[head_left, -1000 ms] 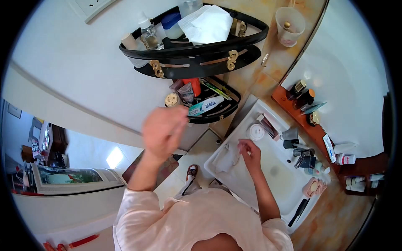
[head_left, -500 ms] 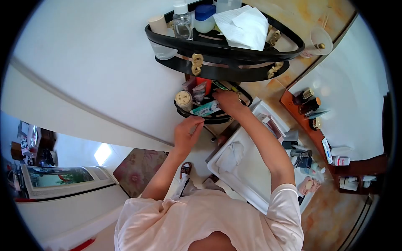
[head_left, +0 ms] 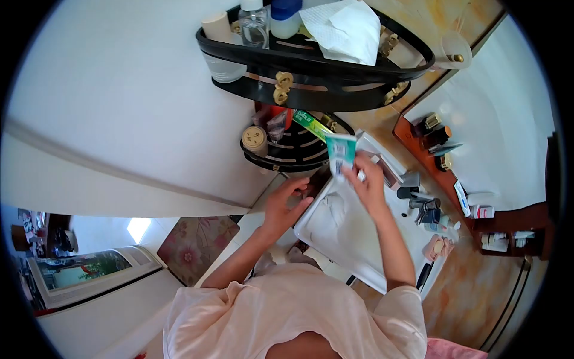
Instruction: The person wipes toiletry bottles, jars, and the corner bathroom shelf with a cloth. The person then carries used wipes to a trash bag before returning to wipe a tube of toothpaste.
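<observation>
My right hand [head_left: 369, 182] grips a teal-and-white squeeze tube [head_left: 341, 152], holding it upright over the back of the white sink [head_left: 359, 239]. The tube's flat end points up and its lower part is partly behind my fingers. My left hand [head_left: 286, 206] is empty, with thumb and fingers apart, just left of the sink's edge and below the lower black corner shelf [head_left: 281, 161]. On that shelf stand a round jar with a beige lid [head_left: 255, 139], a small purplish packet [head_left: 277, 127] and a green-and-yellow box [head_left: 311, 124].
The upper black corner shelf [head_left: 317, 78] juts out above, bearing bottles and white tissue [head_left: 347, 30]. Several toiletries, including a black bottle [head_left: 426, 212], line the sink's right side. A brown mirror ledge [head_left: 415, 149] holds small bottles. A white cloth [head_left: 329, 212] lies in the sink.
My right hand has lifted the teal-and-white tube off the lower shelf and brought it right, over the sink. My left hand has moved down and right, away from the shelf rim.
</observation>
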`<action>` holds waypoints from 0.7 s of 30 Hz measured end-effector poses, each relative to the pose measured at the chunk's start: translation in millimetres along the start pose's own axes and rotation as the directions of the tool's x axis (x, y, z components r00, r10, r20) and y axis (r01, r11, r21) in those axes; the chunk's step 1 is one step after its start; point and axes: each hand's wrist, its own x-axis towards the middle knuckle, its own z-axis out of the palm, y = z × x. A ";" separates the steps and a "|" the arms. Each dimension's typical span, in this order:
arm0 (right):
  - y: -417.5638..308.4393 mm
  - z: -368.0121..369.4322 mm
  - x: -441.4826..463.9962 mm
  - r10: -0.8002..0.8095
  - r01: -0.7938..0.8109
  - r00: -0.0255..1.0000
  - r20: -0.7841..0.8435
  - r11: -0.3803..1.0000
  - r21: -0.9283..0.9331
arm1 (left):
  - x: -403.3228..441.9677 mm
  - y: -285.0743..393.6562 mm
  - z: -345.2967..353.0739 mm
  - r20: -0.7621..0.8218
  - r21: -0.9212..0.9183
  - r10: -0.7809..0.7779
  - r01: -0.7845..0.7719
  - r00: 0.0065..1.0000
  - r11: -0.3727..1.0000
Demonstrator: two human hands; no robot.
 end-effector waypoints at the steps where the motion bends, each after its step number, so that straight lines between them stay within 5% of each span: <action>1: 5.9 10.1 -23.9 0.044 -0.042 0.999 -0.022 0.995 0.091 | -0.5 0.4 7.4 -0.012 -0.054 -0.012 0.011 1.000 0.998; 6: 9.6 53.5 -93.8 0.266 -0.296 0.952 0.151 0.926 0.234 | -24.8 -38.8 22.2 0.227 -0.244 -0.238 0.292 0.944 0.925; 9: 50.5 64.7 -121.9 0.476 -0.411 0.879 -0.012 0.770 0.488 | -36.6 -51.5 14.2 0.241 -0.050 -0.435 0.459 0.868 0.887; 12: 90.1 61.3 -153.0 0.491 -0.508 0.835 -0.249 0.861 -0.004 | -53.1 -82.3 3.4 0.152 -0.003 -0.343 0.348 0.927 0.938; 15: 102.3 86.7 -169.9 0.356 -0.411 0.902 -0.246 0.881 -0.234 | -70.1 -104.6 -4.1 0.152 -0.014 -0.367 0.374 0.918 0.927; 19: 107.3 110.1 -165.1 0.432 -0.516 0.853 -0.291 0.778 -0.358 | -78.1 -122.8 -11.0 0.155 0.084 -0.481 0.474 0.863 0.877; 21: 132.8 126.0 -172.1 0.477 -0.557 0.828 -0.295 0.760 -0.336 | -81.4 -136.7 -11.1 0.188 -0.044 -0.528 0.544 0.828 0.838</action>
